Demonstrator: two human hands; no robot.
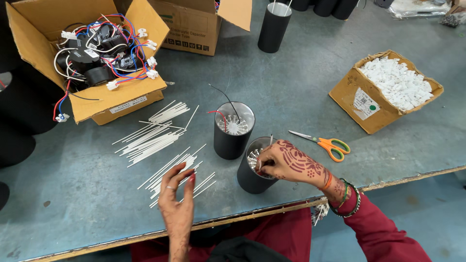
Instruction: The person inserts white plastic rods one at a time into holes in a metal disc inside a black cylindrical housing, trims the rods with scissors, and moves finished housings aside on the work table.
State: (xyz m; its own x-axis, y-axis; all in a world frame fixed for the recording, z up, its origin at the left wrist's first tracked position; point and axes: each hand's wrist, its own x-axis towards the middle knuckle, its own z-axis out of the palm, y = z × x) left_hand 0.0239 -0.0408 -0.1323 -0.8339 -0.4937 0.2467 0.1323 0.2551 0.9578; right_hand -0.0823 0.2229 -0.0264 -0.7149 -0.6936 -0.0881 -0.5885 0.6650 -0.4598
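Right hand point(286, 162) grip: pinched on thin white sleeve point(271, 140) at mouth of near black metal cylinder housing point(252, 177), desk point(291, 97) front | left hand point(177, 204) grip: released, fingertips on loose white sleeves point(167, 170) | sleeves judged light, bendable, best pinched mid-length | orange scissors point(330, 145) nearby.

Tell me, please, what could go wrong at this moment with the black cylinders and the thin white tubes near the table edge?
1. The black cylinder under the right hand stands close to the table edge; a push could tip it off.
2. The left hand reaches into loose white tubes; some might roll off the edge.
3. The open scissors lie near the right forearm and could be bumped.
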